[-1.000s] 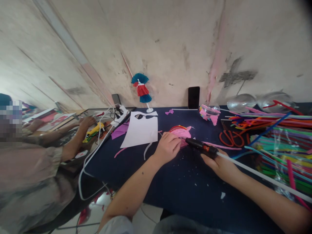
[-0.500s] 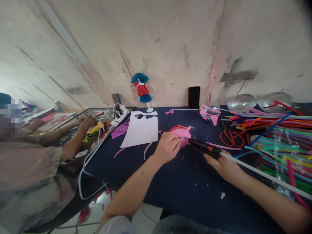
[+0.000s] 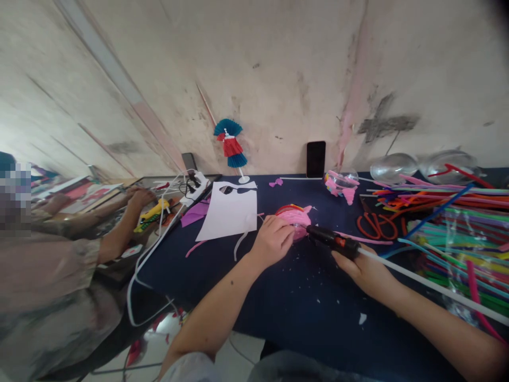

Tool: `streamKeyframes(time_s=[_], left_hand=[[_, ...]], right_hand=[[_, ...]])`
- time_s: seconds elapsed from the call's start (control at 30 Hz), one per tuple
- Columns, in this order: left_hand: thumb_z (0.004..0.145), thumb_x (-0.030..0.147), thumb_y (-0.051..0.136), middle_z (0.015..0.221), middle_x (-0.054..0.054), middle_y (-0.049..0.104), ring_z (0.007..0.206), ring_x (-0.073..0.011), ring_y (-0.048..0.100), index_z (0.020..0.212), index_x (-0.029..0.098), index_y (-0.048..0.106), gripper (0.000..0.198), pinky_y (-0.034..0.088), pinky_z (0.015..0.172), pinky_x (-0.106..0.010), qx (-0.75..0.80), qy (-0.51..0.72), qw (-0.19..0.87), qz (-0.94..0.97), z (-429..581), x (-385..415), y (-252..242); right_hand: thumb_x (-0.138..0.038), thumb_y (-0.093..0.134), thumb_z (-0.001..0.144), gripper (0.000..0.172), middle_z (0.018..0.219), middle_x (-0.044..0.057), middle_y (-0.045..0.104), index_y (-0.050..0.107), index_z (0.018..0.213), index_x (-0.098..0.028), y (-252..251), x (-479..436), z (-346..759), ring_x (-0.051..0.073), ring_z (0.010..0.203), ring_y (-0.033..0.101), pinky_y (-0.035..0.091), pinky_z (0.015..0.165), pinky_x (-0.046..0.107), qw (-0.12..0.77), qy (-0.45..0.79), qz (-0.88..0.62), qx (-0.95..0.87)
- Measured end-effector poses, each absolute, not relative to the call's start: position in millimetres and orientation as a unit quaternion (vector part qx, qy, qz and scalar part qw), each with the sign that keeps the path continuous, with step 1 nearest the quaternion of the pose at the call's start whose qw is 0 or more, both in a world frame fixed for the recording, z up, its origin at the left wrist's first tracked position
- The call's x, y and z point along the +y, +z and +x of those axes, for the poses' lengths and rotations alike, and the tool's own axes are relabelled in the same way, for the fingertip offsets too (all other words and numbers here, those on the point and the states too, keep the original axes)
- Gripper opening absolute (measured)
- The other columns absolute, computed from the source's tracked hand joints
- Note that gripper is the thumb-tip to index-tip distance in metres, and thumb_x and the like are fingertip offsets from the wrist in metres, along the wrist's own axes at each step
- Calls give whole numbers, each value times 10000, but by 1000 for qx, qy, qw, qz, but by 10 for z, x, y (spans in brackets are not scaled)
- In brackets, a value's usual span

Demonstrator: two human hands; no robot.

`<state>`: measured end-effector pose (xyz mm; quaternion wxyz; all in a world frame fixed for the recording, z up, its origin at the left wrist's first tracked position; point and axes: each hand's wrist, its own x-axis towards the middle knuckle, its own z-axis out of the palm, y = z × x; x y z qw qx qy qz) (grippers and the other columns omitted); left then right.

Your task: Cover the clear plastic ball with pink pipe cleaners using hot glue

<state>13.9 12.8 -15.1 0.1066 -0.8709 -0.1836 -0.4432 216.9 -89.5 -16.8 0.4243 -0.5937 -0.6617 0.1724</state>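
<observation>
In front of me on the dark blue table lies a rounded pink craft piece (image 3: pixel 297 216), covered in fuzzy pink strips with some red and yellow along its top. Its lower side looks clear and shiny. My left hand (image 3: pixel 274 236) is closed on the piece's left side, fingers bent over it. From the right, my right hand (image 3: pixel 371 270) grips a black glue gun (image 3: pixel 333 240) with an orange-red patch. The gun's nozzle meets the right side of the pink piece. A long white stick (image 3: pixel 421 279) runs from the gun's back to the right edge.
White paper (image 3: pixel 230 212), a phone (image 3: pixel 316 159) and another pink craft piece (image 3: pixel 342 185) lie or stand beyond my hands. Orange-handled scissors (image 3: pixel 377 227) and many colourful pipe cleaners (image 3: pixel 449 233) are at right. A co-worker's arm (image 3: pixel 123 225) and a power strip (image 3: pixel 195 188) are at left.
Almost nothing differs. The view has shifted slightly, while both hands, the pink craft piece and the glue gun keep their places.
</observation>
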Motion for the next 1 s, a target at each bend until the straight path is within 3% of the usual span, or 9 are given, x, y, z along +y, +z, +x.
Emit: streamKeyframes(time_s=[0.33, 0.47, 0.67, 0.83, 1.0], left_hand=[[832, 116, 508, 760, -40, 612, 739, -155, 552, 811, 158, 618, 119, 473, 730, -346, -190, -437, 106, -873, 134, 139, -169], [837, 126, 509, 776, -40, 619, 750, -156, 556, 812, 165, 617, 118, 472, 732, -346, -189, -435, 103, -874, 132, 139, -174], [837, 138, 511, 777, -49, 623, 737, -162, 558, 823, 164, 622, 115, 479, 723, -356, -192, -434, 97, -875, 124, 150, -186], [838, 133, 514, 781, -50, 630, 726, -157, 560, 833, 162, 617, 107, 478, 711, -344, -185, -437, 94, -875, 125, 158, -179], [849, 122, 501, 785, -46, 635, 742, -157, 567, 842, 164, 611, 117, 474, 716, -337, -183, -433, 99, -877, 116, 166, -175]], right_hand=[[-420, 469, 779, 250, 531, -1, 510, 512, 636, -220, -176, -906, 2208, 165, 516, 512, 458, 518, 289, 433, 173, -590, -659], [-423, 471, 816, 250, 556, -13, 506, 563, 753, -199, -144, -950, 2256, 132, 478, 477, 429, 466, 262, 489, 187, -583, -622], [-355, 501, 825, 185, 720, 17, 562, 503, 950, -218, -145, -1024, 2350, 155, 601, 558, 480, 552, 285, 566, 126, -563, -589], [-266, 536, 784, 307, 915, 66, 620, 460, 1079, -224, -220, -1069, 2430, 191, 770, 623, 517, 672, 319, 491, 25, -468, -735], [-206, 480, 794, 298, 966, 140, 637, 507, 1084, -142, -332, -1074, 2535, 219, 893, 620, 516, 753, 342, 296, -60, -323, -897]])
